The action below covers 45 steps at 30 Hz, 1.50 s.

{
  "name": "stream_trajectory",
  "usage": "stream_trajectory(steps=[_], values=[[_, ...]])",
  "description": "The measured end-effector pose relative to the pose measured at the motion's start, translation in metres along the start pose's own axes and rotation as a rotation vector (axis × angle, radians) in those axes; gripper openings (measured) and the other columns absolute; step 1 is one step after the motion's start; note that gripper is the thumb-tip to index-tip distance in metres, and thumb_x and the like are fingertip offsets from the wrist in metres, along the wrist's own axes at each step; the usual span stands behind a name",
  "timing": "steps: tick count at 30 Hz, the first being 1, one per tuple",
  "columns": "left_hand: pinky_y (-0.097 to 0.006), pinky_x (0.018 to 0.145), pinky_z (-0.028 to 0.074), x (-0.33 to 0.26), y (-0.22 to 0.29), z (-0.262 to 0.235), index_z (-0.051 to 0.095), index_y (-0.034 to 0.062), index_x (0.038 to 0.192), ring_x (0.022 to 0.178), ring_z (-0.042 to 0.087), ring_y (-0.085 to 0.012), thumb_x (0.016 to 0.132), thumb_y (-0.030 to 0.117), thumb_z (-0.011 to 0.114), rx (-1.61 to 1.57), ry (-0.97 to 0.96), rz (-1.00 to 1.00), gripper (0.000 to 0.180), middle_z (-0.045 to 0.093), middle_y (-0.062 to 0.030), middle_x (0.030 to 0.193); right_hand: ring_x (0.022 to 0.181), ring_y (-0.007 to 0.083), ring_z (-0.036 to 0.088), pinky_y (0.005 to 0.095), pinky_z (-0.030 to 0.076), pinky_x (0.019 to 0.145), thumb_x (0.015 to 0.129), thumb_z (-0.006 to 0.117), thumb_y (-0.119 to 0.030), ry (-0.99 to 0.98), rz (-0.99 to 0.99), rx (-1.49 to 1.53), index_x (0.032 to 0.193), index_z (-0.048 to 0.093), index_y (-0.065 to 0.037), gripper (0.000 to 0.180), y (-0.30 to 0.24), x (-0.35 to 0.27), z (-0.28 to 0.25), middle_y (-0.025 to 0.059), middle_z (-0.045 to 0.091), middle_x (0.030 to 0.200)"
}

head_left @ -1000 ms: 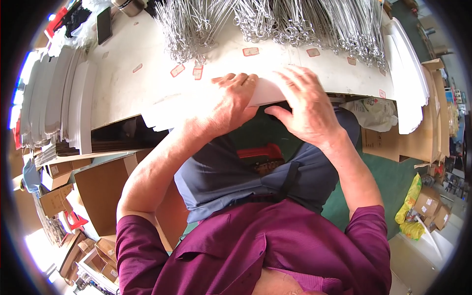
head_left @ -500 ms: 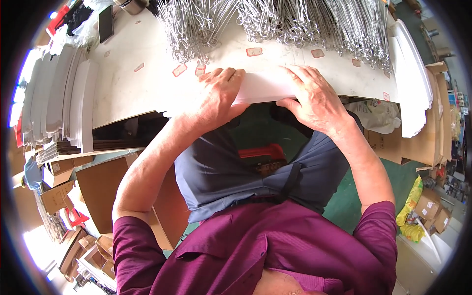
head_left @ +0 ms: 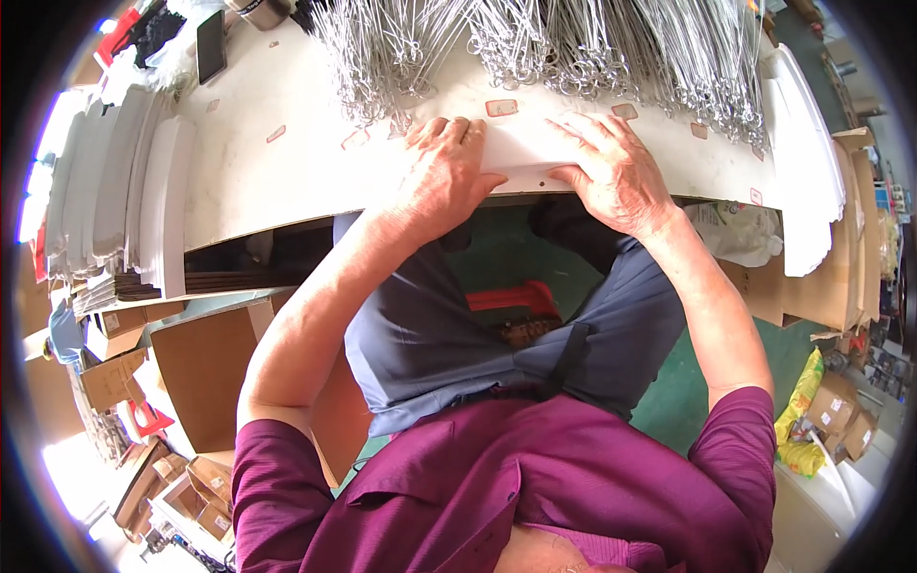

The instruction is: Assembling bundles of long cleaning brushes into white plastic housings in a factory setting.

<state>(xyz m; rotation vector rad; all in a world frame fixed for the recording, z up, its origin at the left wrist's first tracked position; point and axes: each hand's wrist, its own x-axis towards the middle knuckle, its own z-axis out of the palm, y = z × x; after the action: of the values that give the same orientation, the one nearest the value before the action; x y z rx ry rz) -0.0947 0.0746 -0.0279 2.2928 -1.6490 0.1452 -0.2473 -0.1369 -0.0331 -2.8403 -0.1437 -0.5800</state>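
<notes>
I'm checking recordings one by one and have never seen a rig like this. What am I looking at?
There is no machine here: these are a person's bare hands, seen by a fisheye camera worn on the head and looking down, so straight edges bend. The left hand and right hand are at the near edge of a pale table, with a white, paper-like piece between them. Glare hides whether they grip it or only press it. Farther back lie metal wires with looped ends, and a dark phone toward the left.
</notes>
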Motion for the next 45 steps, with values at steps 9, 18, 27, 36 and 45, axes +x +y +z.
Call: stream_trajectory(steps=[9,18,27,36,45], values=[[-0.049,0.103,0.048,-0.012,0.002,0.033,0.058,-0.0057,0.133,0.124,0.057,-0.0418,0.083,0.034,0.080,-0.124,0.193,-0.011,0.067,0.060,-0.0258,0.133,0.130,0.0329,0.052,0.0449,0.038,0.115,0.095,0.066,-0.030,-0.041,0.029,-0.180,0.143,0.055,-0.005,0.055,-0.002,-0.014,0.010,0.0165,0.056,0.142],[-0.055,0.121,0.028,-0.037,0.019,0.051,0.043,-0.0122,0.145,0.142,0.039,-0.0454,0.086,0.044,0.074,0.089,0.049,-0.030,0.088,0.042,-0.0321,0.151,0.145,0.0361,0.038,0.0480,0.027,0.124,0.093,0.066,-0.046,-0.084,0.132,-0.184,0.148,0.043,0.005,0.078,-0.030,-0.024,0.029,0.0236,0.043,0.153],[-0.049,0.109,0.041,-0.030,0.008,-0.001,0.052,-0.0056,0.137,0.131,0.046,-0.0413,0.080,0.023,0.082,-0.119,-0.014,-0.083,0.071,0.052,-0.0231,0.137,0.135,0.0329,0.049,0.0461,0.035,0.119,0.089,0.074,-0.029,0.003,0.090,0.045,0.137,0.054,0.002,0.060,-0.019,-0.028,0.012,0.0172,0.055,0.140],[-0.046,0.098,0.049,-0.018,0.000,-0.013,0.060,-0.0020,0.125,0.114,0.061,-0.0385,0.077,0.021,0.084,-0.146,-0.023,-0.053,0.058,0.065,-0.0194,0.120,0.127,0.0304,0.052,0.0431,0.039,0.114,0.090,0.073,-0.026,-0.040,0.040,-0.081,0.135,0.056,0.000,0.054,-0.017,-0.017,-0.003,0.0134,0.057,0.135],[-0.046,0.096,0.049,-0.012,0.005,0.016,0.063,-0.0019,0.125,0.114,0.062,-0.0342,0.083,0.022,0.077,-0.118,0.153,-0.081,0.050,0.066,-0.0157,0.118,0.126,0.0302,0.055,0.0437,0.042,0.112,0.087,0.071,-0.007,0.071,0.029,-0.025,0.128,0.063,0.001,0.043,-0.003,-0.010,0.009,0.0120,0.062,0.134]])
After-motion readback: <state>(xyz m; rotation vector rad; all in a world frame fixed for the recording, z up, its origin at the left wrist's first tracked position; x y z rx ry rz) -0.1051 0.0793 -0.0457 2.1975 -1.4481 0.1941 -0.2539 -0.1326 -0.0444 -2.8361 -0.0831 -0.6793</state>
